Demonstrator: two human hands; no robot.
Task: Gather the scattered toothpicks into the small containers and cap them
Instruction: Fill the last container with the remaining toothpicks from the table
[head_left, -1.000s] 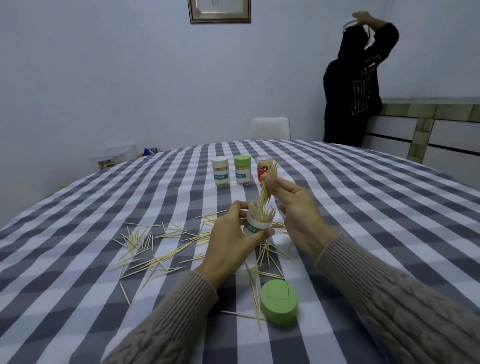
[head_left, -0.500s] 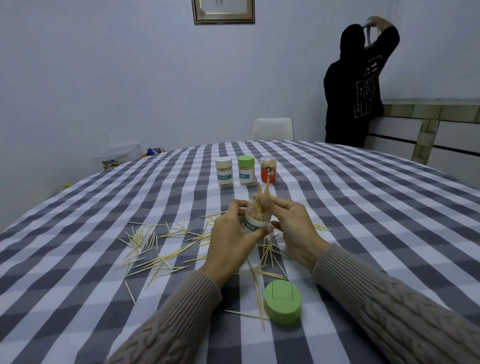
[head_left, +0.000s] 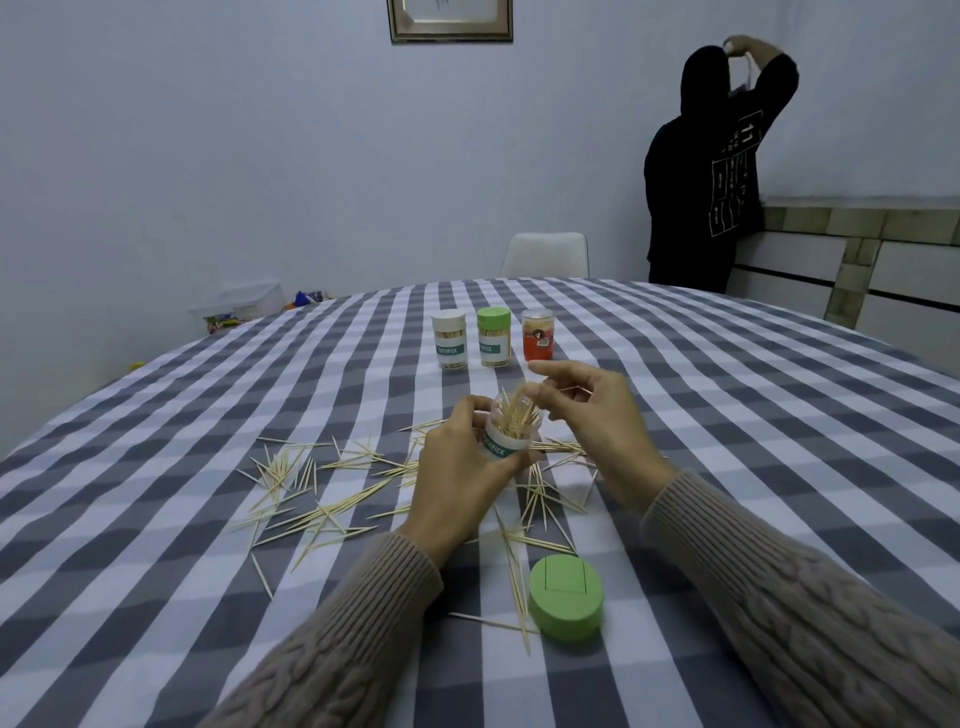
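My left hand grips a small clear toothpick container with a green label, held uncapped and tilted a little above the table. A bundle of toothpicks sticks out of its mouth. My right hand is just right of the mouth, thumb and fingertips pinching the toothpick tips, index finger raised. The container's green cap lies on the cloth near me, to the right. Loose toothpicks are scattered left of and under my hands.
Three capped containers stand in a row beyond my hands: white-capped, green-capped and red. The checked tablecloth covers a round table. A white chair is behind it; a person in black stands at the back right.
My right hand has lowered the bundle of toothpicks down into the container held by my left hand. The bundle stood high above the mouth before and now sits mostly inside.
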